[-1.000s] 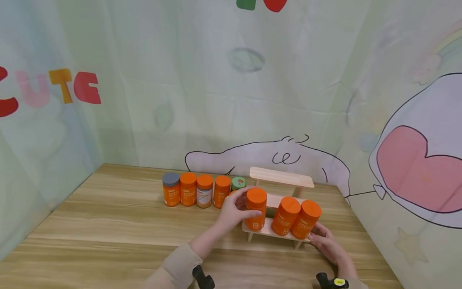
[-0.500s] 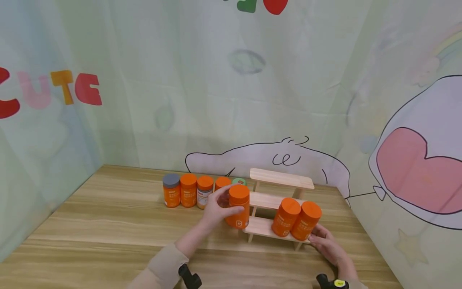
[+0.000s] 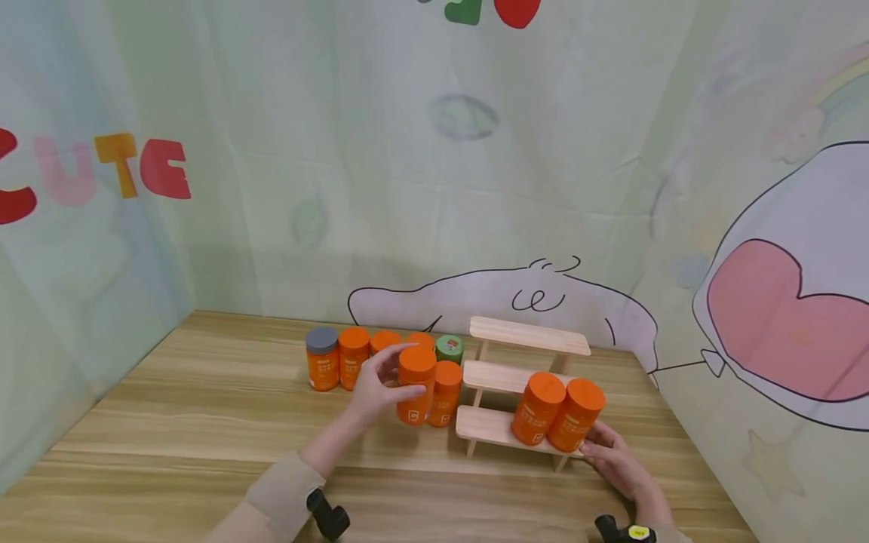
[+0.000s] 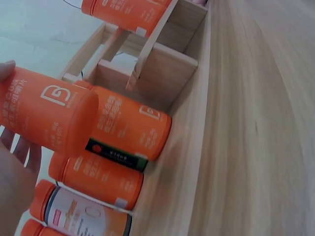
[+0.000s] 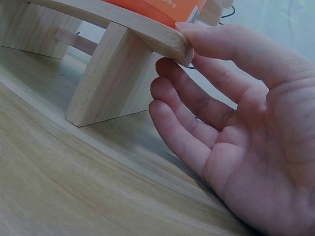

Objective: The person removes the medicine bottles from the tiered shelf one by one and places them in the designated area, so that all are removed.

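My left hand [image 3: 372, 386] grips an orange jar [image 3: 416, 386] with an orange lid, its fingers behind and thumb in front. The jar is held upright, left of a three-tier wooden rack [image 3: 485, 424] and beside another orange jar [image 3: 444, 396] on the table. In the left wrist view the held jar [image 4: 47, 110] appears above the table's jars. My right hand [image 3: 619, 455] holds the right end of the rack's lowest tier. In the right wrist view its thumb lies on top of the board [image 5: 174, 42], fingers curled below. Two orange jars [image 3: 538, 409] lean on that tier.
Behind my left hand, several jars stand in a row, among them a grey-lidded jar [image 3: 322, 358] and a green-lidded one [image 3: 449, 347]. The wooden table [image 3: 204, 437] meets a printed curtain [image 3: 305, 188] at the back and sides.
My left hand has lifted the orange jar off the rack's lowest tier and carried it left, uncovering the orange jar on the table. My right hand stays at the rack's end.
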The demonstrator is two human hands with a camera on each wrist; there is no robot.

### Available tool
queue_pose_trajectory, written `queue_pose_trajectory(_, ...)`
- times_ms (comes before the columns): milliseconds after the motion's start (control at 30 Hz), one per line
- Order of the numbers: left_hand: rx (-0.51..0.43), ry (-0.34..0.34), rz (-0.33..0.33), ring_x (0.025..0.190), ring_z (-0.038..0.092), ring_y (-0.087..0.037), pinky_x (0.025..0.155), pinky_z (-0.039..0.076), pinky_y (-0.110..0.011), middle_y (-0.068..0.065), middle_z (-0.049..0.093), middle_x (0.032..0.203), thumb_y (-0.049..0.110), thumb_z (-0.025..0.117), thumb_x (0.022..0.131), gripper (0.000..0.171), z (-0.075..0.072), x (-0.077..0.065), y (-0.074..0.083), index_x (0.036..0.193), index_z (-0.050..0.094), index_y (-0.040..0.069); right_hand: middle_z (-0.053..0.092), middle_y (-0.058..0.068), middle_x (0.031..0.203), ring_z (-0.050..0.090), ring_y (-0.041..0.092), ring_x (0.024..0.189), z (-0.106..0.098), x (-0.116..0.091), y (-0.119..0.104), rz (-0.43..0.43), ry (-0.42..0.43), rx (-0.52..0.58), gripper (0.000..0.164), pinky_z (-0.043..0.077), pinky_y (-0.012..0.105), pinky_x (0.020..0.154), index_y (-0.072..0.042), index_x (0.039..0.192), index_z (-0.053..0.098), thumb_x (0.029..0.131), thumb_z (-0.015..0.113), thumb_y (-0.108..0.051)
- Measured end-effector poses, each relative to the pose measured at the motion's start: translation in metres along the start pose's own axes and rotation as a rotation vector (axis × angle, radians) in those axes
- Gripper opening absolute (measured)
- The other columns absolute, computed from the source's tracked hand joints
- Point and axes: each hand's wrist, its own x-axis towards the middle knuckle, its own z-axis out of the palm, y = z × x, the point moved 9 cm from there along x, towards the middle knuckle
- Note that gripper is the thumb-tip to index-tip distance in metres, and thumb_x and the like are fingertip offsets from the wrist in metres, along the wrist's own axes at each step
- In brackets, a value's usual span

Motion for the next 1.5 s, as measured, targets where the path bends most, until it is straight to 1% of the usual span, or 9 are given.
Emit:
queue_pose_trajectory(200,0.011,0.033,-0.052,0.094,0.06,-0.002,0.084,0.054,-0.027,-0.025,0.064,0.118,0.001,0.079,0.076,0.058,-0.012,-0.002,-0.011,0.13,0.057,-0.002,0.059,-0.013,0.121,0.057,0.001,0.111,-0.001,0.0,0.001,0.013,0.015,0.002,0.047,0.048,0.019,0.095,-0.036,0.123,0.057,0.098,0.041,0.0)
queue_pose_trajectory(367,0.066,0.084,-0.096,0.093,0.06,-0.005,0.082,0.052,-0.024,-0.021,0.067,0.114,0.002,0.081,0.075,0.059,-0.016,-0.004,-0.021,0.129,0.059,0.0,0.058,-0.013,0.122,0.057,0.002,0.111,-0.002,-0.001,0.002,0.016,0.019,0.003,0.046,0.049,0.019,0.095,-0.036,0.123,0.056,0.099,0.041,0.0)
queue_pose_trajectory(567,0.127,0.13,-0.133,0.098,0.062,-0.015,0.085,0.051,-0.023,-0.017,0.068,0.114,0.005,0.085,0.073,0.061,-0.017,-0.006,-0.031,0.129,0.061,0.003,0.059,-0.013,0.122,0.057,0.002,0.112,-0.002,0.0,0.004,0.001,0.008,0.005,0.047,0.049,0.02,0.096,-0.035,0.124,0.056,0.098,0.041,0.001)
queue_pose_trajectory(733,0.146,0.163,-0.139,0.103,0.064,-0.026,0.088,0.052,-0.026,-0.017,0.068,0.116,0.005,0.086,0.071,0.063,-0.016,-0.006,-0.035,0.128,0.061,0.001,0.059,-0.014,0.122,0.057,0.001,0.112,-0.005,0.001,0.006,0.027,0.039,-0.009,0.046,0.048,0.019,0.096,-0.038,0.123,0.056,0.098,0.042,-0.002)
queue_pose_trajectory(867,0.152,0.185,-0.151,0.107,0.064,-0.03,0.09,0.052,-0.026,-0.018,0.068,0.119,0.003,0.087,0.069,0.064,-0.014,-0.006,-0.036,0.128,0.06,0.0,0.058,-0.016,0.123,0.056,0.0,0.113,-0.007,0.001,0.005,0.047,0.066,-0.03,0.045,0.048,0.019,0.097,-0.039,0.122,0.055,0.099,0.043,-0.003)
queue_pose_trajectory(967,0.139,0.199,-0.171,0.109,0.063,-0.03,0.091,0.052,-0.026,-0.018,0.067,0.121,0.003,0.087,0.069,0.064,-0.012,-0.006,-0.038,0.127,0.06,0.0,0.058,-0.015,0.123,0.056,0.0,0.113,-0.006,0.001,0.003,0.039,0.067,-0.031,0.045,0.048,0.019,0.096,-0.039,0.123,0.055,0.098,0.043,-0.003)
queue_pose_trajectory(1133,0.15,0.219,-0.188,0.109,0.064,-0.031,0.094,0.053,-0.037,-0.019,0.066,0.121,0.004,0.087,0.069,0.063,-0.01,-0.005,-0.042,0.126,0.06,-0.001,0.058,-0.015,0.123,0.056,0.0,0.113,-0.003,0.001,0.001,0.019,0.042,-0.021,0.046,0.047,0.019,0.096,-0.038,0.124,0.055,0.099,0.042,-0.002)
queue_pose_trajectory(1267,0.157,0.226,-0.19,0.11,0.063,-0.035,0.097,0.051,-0.047,-0.022,0.066,0.12,0.005,0.088,0.069,0.063,-0.008,-0.004,-0.044,0.125,0.06,-0.003,0.059,-0.016,0.123,0.055,0.0,0.113,-0.003,0.001,0.002,0.035,0.054,-0.026,0.046,0.047,0.018,0.096,-0.039,0.123,0.056,0.099,0.043,-0.003)
queue_pose_trajectory(1500,0.171,0.22,-0.219,0.112,0.062,-0.034,0.099,0.05,-0.048,-0.022,0.066,0.121,0.006,0.087,0.07,0.063,-0.007,-0.006,-0.046,0.126,0.059,-0.002,0.058,-0.016,0.123,0.055,0.0,0.113,-0.003,0.001,0.001,0.041,0.05,-0.035,0.044,0.047,0.018,0.097,-0.039,0.123,0.055,0.099,0.043,-0.005)
